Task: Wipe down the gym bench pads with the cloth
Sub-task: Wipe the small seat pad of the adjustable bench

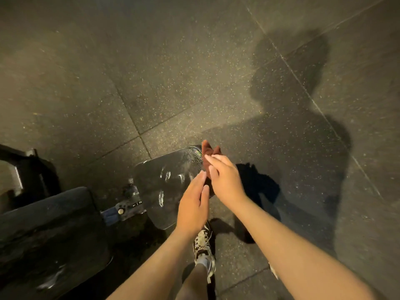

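A reddish-brown cloth (pixel 208 155) is bunched above the far right edge of the black seat pad (pixel 164 185). My right hand (pixel 225 180) holds the cloth, fingers over its near side. My left hand (pixel 193 204) hovers beside it over the pad's right part, fingers straight, fingertips close to the cloth; whether they touch it is unclear. Wet streaks shine on the seat pad. The larger black back pad (pixel 49 230) lies at lower left, also with wet marks.
A metal adjustment bracket (pixel 127 207) with numbers joins the two pads. A black frame part (pixel 26 169) stands at far left. My shoe (pixel 204 250) is on the speckled rubber floor tiles (pixel 173 72) just below the seat pad.
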Action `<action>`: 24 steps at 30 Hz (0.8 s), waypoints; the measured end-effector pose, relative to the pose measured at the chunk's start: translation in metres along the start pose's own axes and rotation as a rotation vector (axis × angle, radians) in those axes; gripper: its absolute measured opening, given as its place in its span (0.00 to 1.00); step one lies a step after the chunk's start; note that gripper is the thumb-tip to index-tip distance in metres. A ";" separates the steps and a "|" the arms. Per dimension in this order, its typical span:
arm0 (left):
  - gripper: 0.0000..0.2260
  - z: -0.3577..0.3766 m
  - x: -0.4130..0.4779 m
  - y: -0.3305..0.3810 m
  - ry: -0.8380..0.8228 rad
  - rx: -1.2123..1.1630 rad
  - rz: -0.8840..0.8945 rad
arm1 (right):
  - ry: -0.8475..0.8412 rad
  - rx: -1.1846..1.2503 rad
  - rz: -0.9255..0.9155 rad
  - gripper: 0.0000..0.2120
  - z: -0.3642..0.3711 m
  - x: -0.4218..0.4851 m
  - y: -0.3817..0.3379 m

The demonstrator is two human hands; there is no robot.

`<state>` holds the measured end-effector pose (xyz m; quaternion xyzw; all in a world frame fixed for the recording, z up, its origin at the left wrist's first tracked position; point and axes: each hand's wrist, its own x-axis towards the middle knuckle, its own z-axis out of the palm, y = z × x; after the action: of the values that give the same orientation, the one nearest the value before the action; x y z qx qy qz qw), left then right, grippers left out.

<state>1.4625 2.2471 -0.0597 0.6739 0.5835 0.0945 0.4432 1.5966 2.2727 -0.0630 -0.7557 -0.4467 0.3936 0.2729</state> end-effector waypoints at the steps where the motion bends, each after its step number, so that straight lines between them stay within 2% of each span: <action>1: 0.20 0.001 0.000 -0.002 0.015 -0.013 0.013 | -0.026 0.020 -0.006 0.20 0.004 0.005 -0.003; 8: 0.19 0.006 -0.015 -0.015 0.019 -0.025 0.030 | 0.131 0.000 0.012 0.18 0.015 -0.051 0.024; 11: 0.20 0.015 -0.021 -0.022 0.018 0.017 0.063 | 0.143 0.018 0.027 0.15 0.013 -0.067 0.038; 14: 0.20 0.024 -0.026 -0.029 0.087 0.014 0.107 | 0.122 -0.012 0.004 0.12 0.005 -0.058 0.044; 17: 0.19 0.033 -0.030 -0.036 0.132 0.017 0.156 | 0.158 0.058 -0.098 0.17 -0.001 -0.040 0.041; 20: 0.19 0.038 -0.030 -0.044 0.173 -0.017 0.167 | 0.121 0.091 -0.150 0.21 0.017 -0.040 0.043; 24: 0.21 0.044 -0.026 -0.062 0.211 0.014 0.263 | 0.282 0.168 -0.200 0.19 0.043 -0.059 0.066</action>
<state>1.4394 2.1986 -0.1187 0.7339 0.5340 0.2178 0.3588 1.5733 2.1928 -0.1162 -0.7299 -0.4423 0.2905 0.4326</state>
